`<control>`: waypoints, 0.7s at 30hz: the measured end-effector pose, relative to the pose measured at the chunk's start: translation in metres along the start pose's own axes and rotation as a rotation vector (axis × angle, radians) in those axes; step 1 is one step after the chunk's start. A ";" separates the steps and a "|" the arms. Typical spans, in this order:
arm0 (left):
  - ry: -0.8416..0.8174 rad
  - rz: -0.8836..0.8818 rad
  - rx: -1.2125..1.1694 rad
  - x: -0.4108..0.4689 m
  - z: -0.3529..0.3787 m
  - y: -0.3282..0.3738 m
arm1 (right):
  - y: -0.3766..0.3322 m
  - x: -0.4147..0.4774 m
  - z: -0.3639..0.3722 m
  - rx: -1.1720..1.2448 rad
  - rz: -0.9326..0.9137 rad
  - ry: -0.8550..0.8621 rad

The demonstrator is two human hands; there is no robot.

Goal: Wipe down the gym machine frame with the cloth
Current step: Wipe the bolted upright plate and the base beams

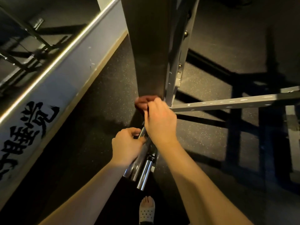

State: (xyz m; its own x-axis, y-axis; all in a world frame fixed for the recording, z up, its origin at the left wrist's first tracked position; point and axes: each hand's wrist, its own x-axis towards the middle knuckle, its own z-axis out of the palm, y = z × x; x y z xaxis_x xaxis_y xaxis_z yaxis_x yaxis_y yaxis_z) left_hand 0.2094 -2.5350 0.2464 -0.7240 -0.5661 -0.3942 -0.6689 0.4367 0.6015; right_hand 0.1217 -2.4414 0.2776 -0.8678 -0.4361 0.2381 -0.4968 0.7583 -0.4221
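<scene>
Pinching cloth (142, 102) against frame (146, 54), right hand (160, 120); unreadable black wall calligraphy (32, 124).

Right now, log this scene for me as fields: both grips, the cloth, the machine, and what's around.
left grip: curled round a chrome bar
right grip: holds the cloth at the bottom of the upright panel
cloth: reddish-brown, bunched
frame: grey bar runs right from the panel's base
floor: dark, speckled
foot: in a white holed sandal, near the bottom edge
wall: pale, black lettering, on the left
</scene>
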 end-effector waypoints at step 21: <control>-0.036 -0.113 -0.315 -0.040 0.000 -0.054 | 0.015 -0.028 0.018 -0.061 0.009 -0.355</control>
State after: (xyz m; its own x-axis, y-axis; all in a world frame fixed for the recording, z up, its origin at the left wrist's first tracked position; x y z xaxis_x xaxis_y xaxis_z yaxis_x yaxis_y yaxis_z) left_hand 0.2746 -2.5361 0.2301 -0.6576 -0.5708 -0.4917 -0.6644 0.1318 0.7357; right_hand 0.1392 -2.4266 0.2490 -0.8221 -0.5624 -0.0888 -0.4978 0.7857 -0.3672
